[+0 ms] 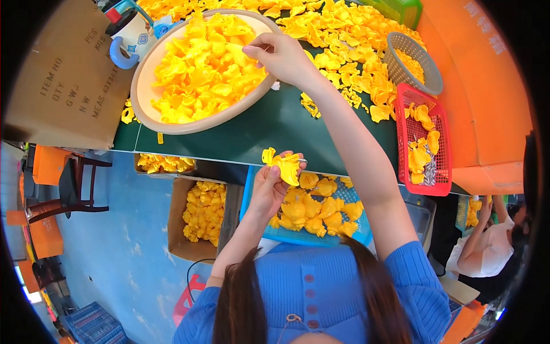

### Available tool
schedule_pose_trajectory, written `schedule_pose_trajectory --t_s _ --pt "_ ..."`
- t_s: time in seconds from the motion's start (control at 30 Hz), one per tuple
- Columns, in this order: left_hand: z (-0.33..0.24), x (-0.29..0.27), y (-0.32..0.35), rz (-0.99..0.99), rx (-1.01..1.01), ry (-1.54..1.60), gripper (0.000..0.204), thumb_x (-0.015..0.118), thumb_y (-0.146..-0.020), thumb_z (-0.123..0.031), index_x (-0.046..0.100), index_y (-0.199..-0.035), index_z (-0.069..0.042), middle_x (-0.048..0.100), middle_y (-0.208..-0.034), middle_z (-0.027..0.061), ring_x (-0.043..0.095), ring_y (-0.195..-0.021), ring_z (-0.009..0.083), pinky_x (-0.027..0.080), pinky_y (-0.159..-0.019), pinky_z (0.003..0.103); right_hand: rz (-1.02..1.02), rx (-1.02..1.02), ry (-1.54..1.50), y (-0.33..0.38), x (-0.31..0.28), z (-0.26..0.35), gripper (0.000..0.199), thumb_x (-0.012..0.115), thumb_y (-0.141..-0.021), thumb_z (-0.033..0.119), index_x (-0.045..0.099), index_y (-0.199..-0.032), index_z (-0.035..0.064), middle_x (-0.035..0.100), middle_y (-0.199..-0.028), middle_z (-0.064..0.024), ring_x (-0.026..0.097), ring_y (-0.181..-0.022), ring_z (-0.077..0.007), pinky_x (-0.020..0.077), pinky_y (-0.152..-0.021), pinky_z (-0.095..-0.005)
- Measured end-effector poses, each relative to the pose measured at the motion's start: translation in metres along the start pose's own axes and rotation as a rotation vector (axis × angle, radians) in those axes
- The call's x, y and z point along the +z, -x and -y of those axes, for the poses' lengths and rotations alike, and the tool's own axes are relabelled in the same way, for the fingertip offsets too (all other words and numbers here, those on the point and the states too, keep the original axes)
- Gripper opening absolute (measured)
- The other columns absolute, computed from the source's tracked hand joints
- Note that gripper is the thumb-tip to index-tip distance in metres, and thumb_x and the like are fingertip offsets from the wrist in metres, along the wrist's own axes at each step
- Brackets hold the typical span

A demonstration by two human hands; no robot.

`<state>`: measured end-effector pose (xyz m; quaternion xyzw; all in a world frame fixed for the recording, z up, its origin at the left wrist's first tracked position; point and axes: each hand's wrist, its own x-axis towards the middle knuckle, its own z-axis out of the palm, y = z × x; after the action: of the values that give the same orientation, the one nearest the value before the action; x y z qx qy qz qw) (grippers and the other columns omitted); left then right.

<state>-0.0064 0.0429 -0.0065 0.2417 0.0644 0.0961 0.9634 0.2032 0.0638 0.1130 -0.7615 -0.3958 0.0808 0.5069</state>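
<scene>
My left hand (pixel 267 186) holds a yellow plastic piece (pixel 285 164) just above the near edge of the dark green table (pixel 269 129). My right hand (pixel 281 55) reaches out over the rim of a large beige bowl (pixel 139 86) heaped with yellow plastic pieces (pixel 200 69); its fingertips pinch at the pile, and I cannot tell whether they hold a piece. Under my left hand a blue crate (pixel 321 236) on my lap holds more yellow pieces.
Loose yellow pieces (pixel 344 34) cover the far table. A red basket (pixel 427 143), a round grey basket (pixel 412 60) and a green basket (pixel 398 8) stand at the right. A cardboard box (pixel 69 80) and a mug (pixel 129 37) sit at the left. Floor boxes (pixel 200 215) hold yellow pieces. Another person (pixel 487 252) sits at right.
</scene>
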Motion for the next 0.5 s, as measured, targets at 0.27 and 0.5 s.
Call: schedule_pose_trajectory --t_s 0.27,0.5 --pt "-0.002 0.004 0.005 -0.006 0.039 -0.103 0.060 0.054 -0.088 -0.036 0.036 -0.125 0.007 0.044 -0.126 0.0254 0.053 -0.110 0.0296 0.045 -0.095 0.031 -0.004 0.018 -0.268 0.082 -0.037 -0.007 0.024 0.066 -0.080 0.020 0.061 -0.091 -0.0007 0.060 -0.081 -0.0021 0.053 -0.068 -0.0077 0.0439 -0.061 -0.0203" --pt "0.010 0.002 0.004 0.022 0.013 -0.103 0.060 0.050 -0.089 -0.038 0.034 -0.127 0.007 0.042 -0.127 0.0249 0.052 -0.112 0.0295 0.044 -0.097 0.032 -0.162 0.113 0.269 0.196 -0.074 -0.066 0.019 0.073 -0.070 0.008 0.062 -0.084 0.0012 0.054 -0.082 -0.0040 0.051 -0.064 -0.0125 0.0418 -0.057 -0.0232"
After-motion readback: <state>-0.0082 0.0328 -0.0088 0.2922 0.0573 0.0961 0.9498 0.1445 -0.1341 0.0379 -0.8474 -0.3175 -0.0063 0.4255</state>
